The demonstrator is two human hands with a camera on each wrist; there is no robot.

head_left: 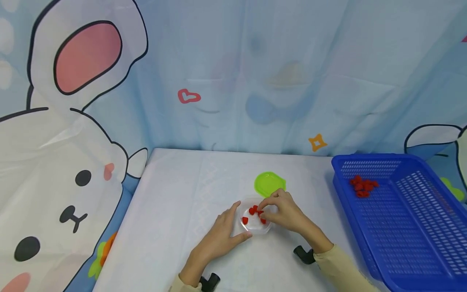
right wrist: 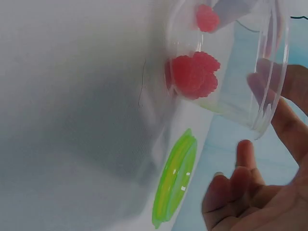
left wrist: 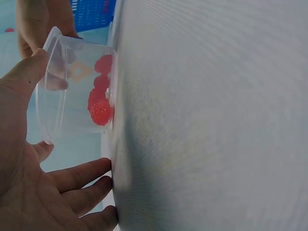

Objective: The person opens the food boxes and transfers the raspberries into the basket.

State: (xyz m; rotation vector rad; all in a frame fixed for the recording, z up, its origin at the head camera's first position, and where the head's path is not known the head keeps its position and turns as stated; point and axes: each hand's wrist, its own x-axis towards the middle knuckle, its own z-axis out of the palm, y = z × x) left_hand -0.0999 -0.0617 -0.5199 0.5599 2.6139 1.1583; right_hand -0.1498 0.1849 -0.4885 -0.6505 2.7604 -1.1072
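Note:
On the white table stands a clear plastic tub (head_left: 255,231) with several red raspberries (left wrist: 100,111) on its bottom. My left hand (head_left: 221,234) holds the tub's rim between thumb and forefinger, while its other fingers rest by the table (left wrist: 86,192). From the right, my right hand (head_left: 286,211) reaches over the rim, thumb and forefinger dipping into the tub's upper part. The wrist views show those fingertips above the raspberries, with no berry visible between them. Just behind the tub lies a bright green lid (head_left: 269,183).
A large blue plastic basket (head_left: 405,243) stands on the right, with a small heap of red raspberries (head_left: 361,187) in its far left corner. A printed curtain (head_left: 233,73) hangs behind the table. Black wrist mounts (head_left: 303,254) sit at both wrists.

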